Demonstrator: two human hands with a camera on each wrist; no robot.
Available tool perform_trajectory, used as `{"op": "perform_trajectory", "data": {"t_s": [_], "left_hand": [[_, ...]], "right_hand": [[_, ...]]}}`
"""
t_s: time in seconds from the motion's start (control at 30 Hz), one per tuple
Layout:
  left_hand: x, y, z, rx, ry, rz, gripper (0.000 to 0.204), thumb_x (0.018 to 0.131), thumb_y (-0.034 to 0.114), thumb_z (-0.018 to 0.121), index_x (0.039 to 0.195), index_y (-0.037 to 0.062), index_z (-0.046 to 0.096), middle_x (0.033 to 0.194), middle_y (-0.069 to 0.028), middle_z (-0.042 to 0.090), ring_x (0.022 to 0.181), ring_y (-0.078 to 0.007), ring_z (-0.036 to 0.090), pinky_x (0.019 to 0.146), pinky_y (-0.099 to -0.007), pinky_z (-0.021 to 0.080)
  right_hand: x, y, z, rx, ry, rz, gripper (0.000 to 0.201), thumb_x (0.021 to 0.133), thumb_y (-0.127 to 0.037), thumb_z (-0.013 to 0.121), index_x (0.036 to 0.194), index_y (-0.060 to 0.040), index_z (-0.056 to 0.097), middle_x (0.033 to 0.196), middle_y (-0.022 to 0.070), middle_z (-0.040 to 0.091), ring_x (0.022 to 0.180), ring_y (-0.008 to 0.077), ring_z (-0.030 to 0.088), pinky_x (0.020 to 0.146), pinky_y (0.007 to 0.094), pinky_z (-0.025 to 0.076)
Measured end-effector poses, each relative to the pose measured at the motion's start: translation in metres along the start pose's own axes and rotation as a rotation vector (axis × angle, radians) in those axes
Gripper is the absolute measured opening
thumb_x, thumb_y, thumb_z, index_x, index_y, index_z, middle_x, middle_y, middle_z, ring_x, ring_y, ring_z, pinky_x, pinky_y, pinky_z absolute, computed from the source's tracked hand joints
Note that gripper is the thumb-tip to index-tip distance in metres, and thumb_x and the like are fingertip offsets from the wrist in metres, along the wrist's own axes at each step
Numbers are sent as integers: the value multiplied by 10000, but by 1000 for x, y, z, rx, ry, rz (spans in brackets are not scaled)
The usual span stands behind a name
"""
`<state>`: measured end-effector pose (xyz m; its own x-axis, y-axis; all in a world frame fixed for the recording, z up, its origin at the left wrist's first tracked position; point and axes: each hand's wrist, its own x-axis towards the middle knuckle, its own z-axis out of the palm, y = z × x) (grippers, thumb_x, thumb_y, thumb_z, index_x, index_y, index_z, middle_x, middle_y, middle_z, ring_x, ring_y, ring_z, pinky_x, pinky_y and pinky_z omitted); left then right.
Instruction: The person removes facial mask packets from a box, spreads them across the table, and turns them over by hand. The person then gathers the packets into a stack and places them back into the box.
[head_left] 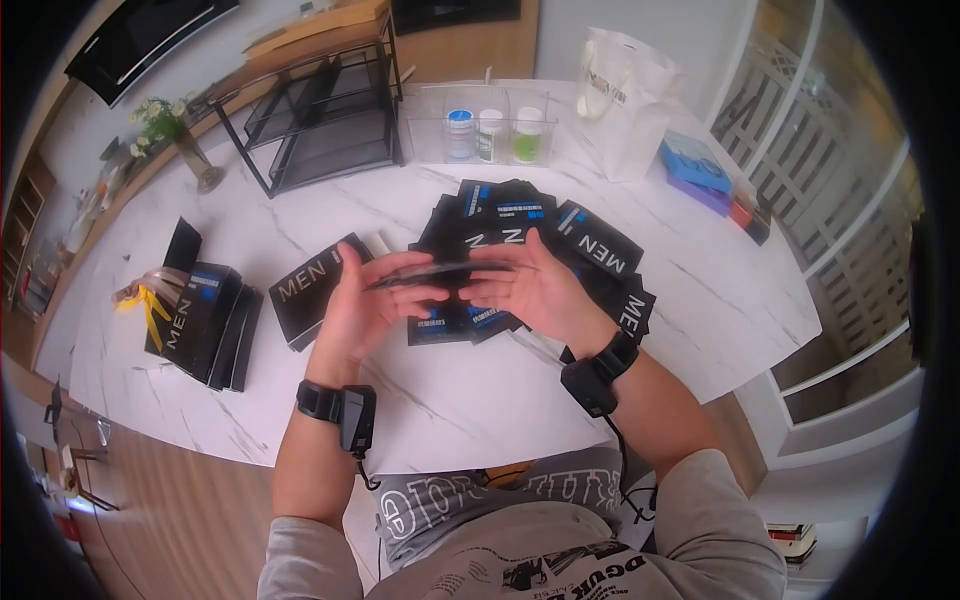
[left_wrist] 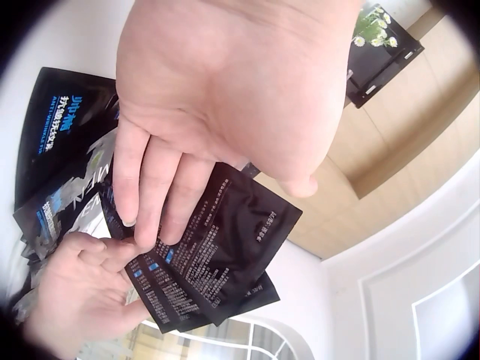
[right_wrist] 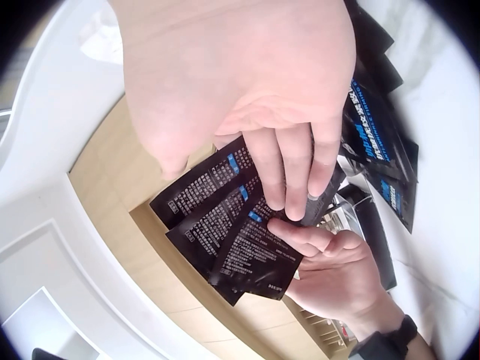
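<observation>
Between my two hands is a small fan of black foil sachets [left_wrist: 232,240], printed with white text and small blue labels. In the head view they appear nearly edge-on, above the table. My left hand [head_left: 360,312] holds one end, with fingers on both faces. My right hand [head_left: 552,298] holds the other end the same way, fingertips pointing toward the left hand's. Beneath the hands lies a spread pile of black sachets [head_left: 595,240] with white "MEN" lettering and blue print. Beside my left hand rests a black "MEN" box [head_left: 300,292].
More black "MEN" boxes [head_left: 200,325] stand at the left, near a yellow ribbon [head_left: 155,308]. Behind are a black mesh rack [head_left: 335,125], a clear organizer [head_left: 425,140] with bottles, a white bag [head_left: 625,120] and a blue box [head_left: 695,160]. The marble-patterned table [head_left: 400,415] has a curved edge.
</observation>
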<state>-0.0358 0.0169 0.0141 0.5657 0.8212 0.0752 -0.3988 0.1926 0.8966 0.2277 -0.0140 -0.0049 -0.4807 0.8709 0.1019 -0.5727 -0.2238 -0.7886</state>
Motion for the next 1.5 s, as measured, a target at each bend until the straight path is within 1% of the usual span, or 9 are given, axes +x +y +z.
{"op": "perform_trajectory", "data": {"t_s": [0.33, 0.53, 0.63, 0.77, 1.0, 1.3, 1.4, 1.43, 1.5], "left_hand": [[0, -6, -7, 344, 21, 86, 799, 1015, 639, 266, 1092, -43, 675, 1080, -113, 678, 1012, -186, 630, 917, -323, 503], [3, -8, -1, 471, 108, 71, 320, 1034, 234, 513, 1150, -13, 680, 1096, -58, 668, 1040, -147, 591, 946, -296, 439], [5, -8, 4, 537, 117, 168, 314, 1036, 232, 513, 1170, -1, 676, 1088, -32, 660, 1036, -132, 583, 942, -287, 436], [6, -7, 6, 502, 166, 145, 317, 1028, 203, 512, 1243, 10, 643, 1086, -17, 657, 1021, -126, 590, 944, -279, 434], [1, 1, 0, 148, 6, 183, 384, 964, 111, 551, 1340, 44, 591, 1250, -96, 625, 1128, -184, 598, 1013, -332, 445], [1, 1, 6, 1078, 227, 525, 390, 702, 35, 776, 1079, 127, 739, 1448, -127, 444, 1301, -275, 440, 1095, -373, 340], [4, -1, 1, 1195, 143, 643, 341, 760, -44, 721, 1072, 94, 736, 1277, -125, 623, 1270, -294, 516, 1050, -386, 429], [3, 0, 5, 1034, 197, 464, 297, 792, -19, 717, 1073, 75, 733, 1214, -109, 653, 1196, -261, 560, 1007, -363, 454], [0, 1, 9, 692, 291, 119, 220, 856, 29, 709, 1075, 38, 728, 1087, -77, 715, 1048, -196, 648, 920, -317, 506]], "right_hand": [[-1, 4, 13, -329, 212, -109, 211, 972, -94, 609, 1114, 36, 695, 1020, 51, 699, 931, 85, 622, 822, 226, 499], [1, 8, 9, -674, 361, -172, 233, 957, -51, 598, 1164, -64, 706, 861, -45, 608, 701, -2, 456, 591, 182, 371], [0, 4, 17, -598, 417, -232, 274, 956, -45, 593, 1212, -84, 683, 845, -52, 588, 667, -12, 432, 556, 170, 342], [5, 7, 12, -744, 411, -365, 317, 946, -26, 593, 1255, -66, 652, 1066, 31, 650, 838, 51, 573, 731, 217, 482], [-1, -8, 20, -52, 224, -118, 326, 991, -103, 496, 1281, 11, 591, 1148, 94, 650, 1054, 176, 658, 926, 329, 543], [-6, 1, 11, -770, -35, -304, 403, 1046, -248, 443, 1328, 23, 538, 1310, 204, 590, 1223, 243, 586, 995, 369, 508], [-3, -4, 14, -142, -17, -54, 533, 1059, -405, 375, 1358, 18, 503, 1324, 238, 577, 1272, 280, 554, 1001, 371, 498], [0, -6, 15, 221, 8, 95, 582, 1059, -459, 351, 1366, 15, 493, 1321, 246, 576, 1286, 293, 544, 1000, 371, 496], [2, -4, 10, 151, 54, 62, 690, 1035, -583, 283, 1309, 3, 524, 1072, 208, 660, 1041, 297, 637, 872, 339, 509]]}}
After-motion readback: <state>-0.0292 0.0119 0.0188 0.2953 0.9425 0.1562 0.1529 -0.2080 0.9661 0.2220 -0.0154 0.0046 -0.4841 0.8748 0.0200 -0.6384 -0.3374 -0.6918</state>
